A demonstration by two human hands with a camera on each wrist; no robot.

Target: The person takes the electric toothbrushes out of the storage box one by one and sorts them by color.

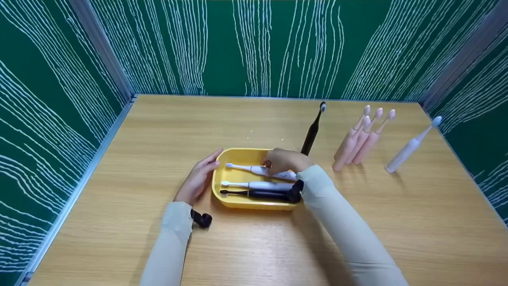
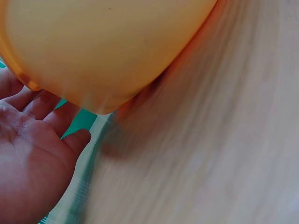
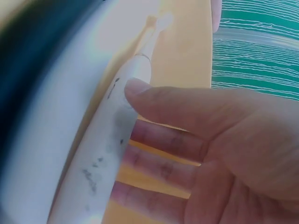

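A yellow bin [image 1: 250, 205] stands on the table with electric toothbrushes lying in it. My left hand [image 1: 197, 180] is at the bin's left side, its fingers against the outer wall; the left wrist view shows the palm [image 2: 32, 158] facing up. Inside the bin, my right hand [image 1: 287, 160] grips a white toothbrush with grey marks [image 3: 110, 135], thumb on top and the other fingers along its side. Nearer me lie a plain white toothbrush [image 1: 266, 185] and a black toothbrush [image 1: 262, 194], its lower end hidden by the right wrist camera.
Behind the right hand a black toothbrush [image 1: 312, 133] stands upright. Several pink toothbrushes [image 1: 363, 145] stand grouped to the right, and a pale lavender toothbrush [image 1: 405, 154] stands farther right. Green patterned walls [image 1: 222, 47] enclose the wooden table [image 1: 178, 123].
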